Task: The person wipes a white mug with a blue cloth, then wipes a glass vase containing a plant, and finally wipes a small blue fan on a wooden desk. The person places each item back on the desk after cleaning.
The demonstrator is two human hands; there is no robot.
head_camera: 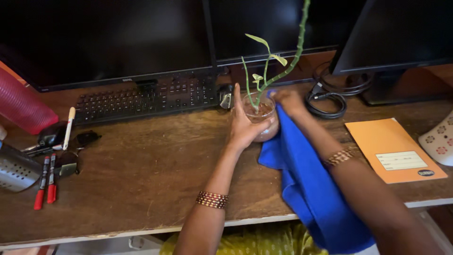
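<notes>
A small round glass bowl [267,123] with a thin green plant [283,71] stands on the wooden desk [141,179] in front of the monitors. My left hand [245,126] is wrapped around the bowl's left side, thumb up. My right hand [289,101] presses a blue cloth [306,184] against the bowl's right rim. The cloth drapes down from that hand over my forearm toward the desk's front edge.
A black keyboard [146,98] lies at the back left. Two red markers [46,182], a white pen [69,127] and a metal holder [16,170] lie at the left, near a red bottle [21,106]. An orange notebook [394,148] and black cables [330,101] are at the right.
</notes>
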